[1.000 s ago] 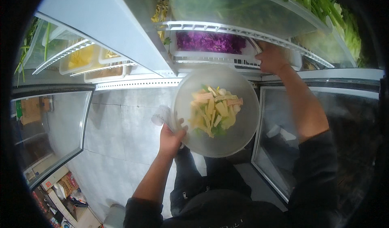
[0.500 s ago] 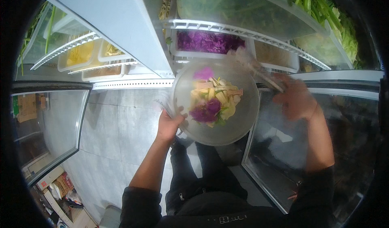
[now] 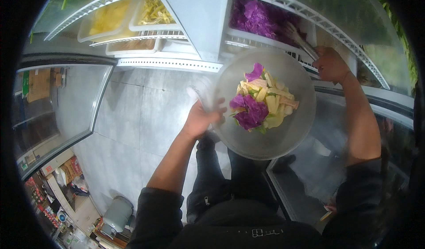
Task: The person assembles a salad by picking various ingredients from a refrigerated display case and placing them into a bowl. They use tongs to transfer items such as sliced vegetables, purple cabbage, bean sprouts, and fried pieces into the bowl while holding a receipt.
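My left hand [image 3: 203, 117] grips the rim of a round, greyish bowl [image 3: 290, 145], thumb over the edge. A pale, blurred thing [image 3: 201, 90] shows by its fingers; I cannot make out what it is. Purple cabbage leaves [image 3: 251, 112] and pale yellow-green pieces [image 3: 274, 101] lie in the bowl. Closed around metal tongs [image 3: 305, 45], my right hand [image 3: 332, 65] reaches to the shelf right of the bowl. The tong tips are in or against the shredded purple cabbage in a white tub [image 3: 270, 39].
A white wire shelf [image 3: 296, 8] runs above the cabbage tub. Left of the pale cabinet divider [image 3: 195, 14] are tubs of yellow pieces [image 3: 110, 17] and cut pale strips [image 3: 155, 10]. Glass doors [image 3: 79, 98] stand open at both sides. A grey cylinder [image 3: 118, 213] stands on the floor.
My right hand has carried the tongs up to the purple cabbage tub. The bowl, still in my left hand, sits farther right in the view. The whole view has shifted.
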A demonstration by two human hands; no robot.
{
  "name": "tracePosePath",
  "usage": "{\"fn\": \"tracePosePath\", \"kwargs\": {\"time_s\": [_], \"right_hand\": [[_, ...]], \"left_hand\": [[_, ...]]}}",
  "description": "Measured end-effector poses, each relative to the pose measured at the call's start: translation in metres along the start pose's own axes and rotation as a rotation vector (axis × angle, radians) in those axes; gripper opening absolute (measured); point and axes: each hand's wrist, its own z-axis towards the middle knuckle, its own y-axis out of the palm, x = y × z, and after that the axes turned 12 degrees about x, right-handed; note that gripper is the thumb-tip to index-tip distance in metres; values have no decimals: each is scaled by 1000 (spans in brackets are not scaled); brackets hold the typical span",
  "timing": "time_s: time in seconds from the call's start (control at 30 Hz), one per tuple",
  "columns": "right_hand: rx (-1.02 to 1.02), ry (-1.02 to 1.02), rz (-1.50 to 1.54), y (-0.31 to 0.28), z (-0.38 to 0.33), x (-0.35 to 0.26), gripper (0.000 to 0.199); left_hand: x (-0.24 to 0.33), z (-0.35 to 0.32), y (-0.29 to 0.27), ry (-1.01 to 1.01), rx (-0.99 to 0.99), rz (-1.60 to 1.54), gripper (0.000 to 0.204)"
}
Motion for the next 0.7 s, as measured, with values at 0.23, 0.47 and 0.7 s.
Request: {"fn": "tracePosePath", "kwargs": {"time_s": [0.23, 0.47, 0.7], "right_hand": [[196, 456, 763, -1, -37, -1, 21], [237, 741, 1157, -35, -75, -37, 19], [322, -54, 607, -44, -133, -77, 19]], "left_hand": [[5, 2, 0, -19, -17, -6, 84], [7, 3, 4, 22, -38, -5, 88], [13, 4, 5, 11, -23, -22, 88]]}}
